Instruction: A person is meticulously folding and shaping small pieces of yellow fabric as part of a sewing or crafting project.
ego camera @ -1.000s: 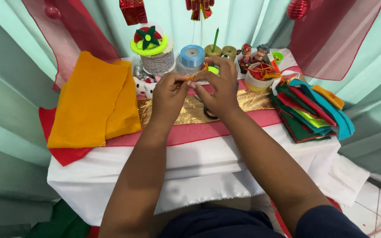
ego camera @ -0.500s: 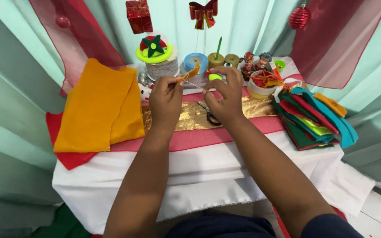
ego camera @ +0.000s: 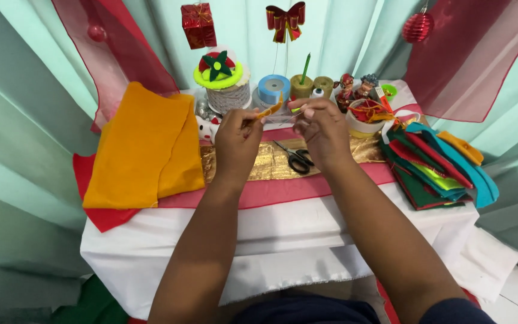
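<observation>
My left hand (ego camera: 238,137) pinches a small orange felt piece (ego camera: 269,110) between thumb and fingers, held up above the table. My right hand (ego camera: 320,127) is closed just to its right, fingertips pinched on something thin and pale that could be a needle or thread; I cannot make it out. Both hands hover over a gold cloth strip (ego camera: 259,163). Black-handled scissors (ego camera: 295,157) lie on that strip directly under my right hand.
Folded orange felt (ego camera: 142,147) on red felt lies left. A stack of coloured felt sheets (ego camera: 436,165) lies right. At the back stand a twine spool with a green-and-red flower (ego camera: 223,81), a blue ribbon roll (ego camera: 273,88), small figurines (ego camera: 358,87) and a white bowl (ego camera: 364,120).
Both hands rose slightly and drew a little apart, keeping the orange piece in the left. The scissors are now exposed under the right hand.
</observation>
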